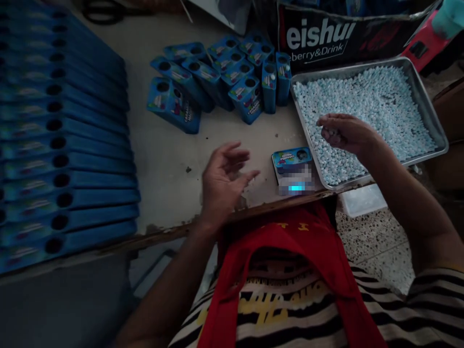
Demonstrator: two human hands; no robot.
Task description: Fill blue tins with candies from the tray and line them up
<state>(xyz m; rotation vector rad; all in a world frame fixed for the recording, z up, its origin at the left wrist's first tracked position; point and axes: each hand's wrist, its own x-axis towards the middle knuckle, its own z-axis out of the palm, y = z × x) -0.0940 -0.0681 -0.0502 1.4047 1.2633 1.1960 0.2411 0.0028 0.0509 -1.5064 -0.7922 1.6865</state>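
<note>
My left hand [225, 176] hovers above the table with its fingers apart and nothing in it. Over the left part of a metal tray [442, 140] my right hand [344, 131] is closed, its fingers curled around some small pale candies. More small white and light-blue candies [369, 106] cover the tray's bottom. Between my hands, at the table's front edge, lies a small blue printed box [292, 157]; its near part is blurred out. Several blue candy dispenser boxes [250, 99] with round holes stand behind my left hand, one of them tilted.
Long rows of similar blue boxes [68, 145] fill the table's left side. A black printed carton [322, 36] stands behind the tray. Black-handled scissors [103, 10] lie at the back left. A pink and teal object [427, 41] is at the right. A whitish container [362, 199] shows below the tray.
</note>
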